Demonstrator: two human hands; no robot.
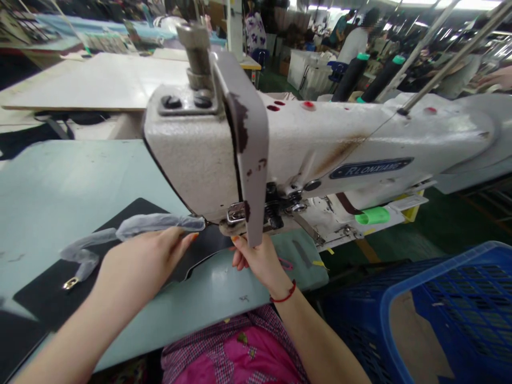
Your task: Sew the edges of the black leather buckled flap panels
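A worn white sewing machine (320,144) fills the middle of the view. A black fabric panel (132,213) lies flat on the pale green table (60,186) and runs under the machine head. On it lies a strap wrapped in clear plastic (132,226) with a brass clip at its left end. My left hand (140,261) rests on the fabric, its fingertips pressing the strap's right end. My right hand (256,261) sits under the machine head by the presser foot, fingers curled on the fabric edge. A red cord circles that wrist.
A blue plastic crate (440,309) stands at the lower right. Black thread cones (352,74) stand behind the machine. A white table (100,80) lies beyond. Other people work at the back. A green part (374,216) sticks out below the machine arm.
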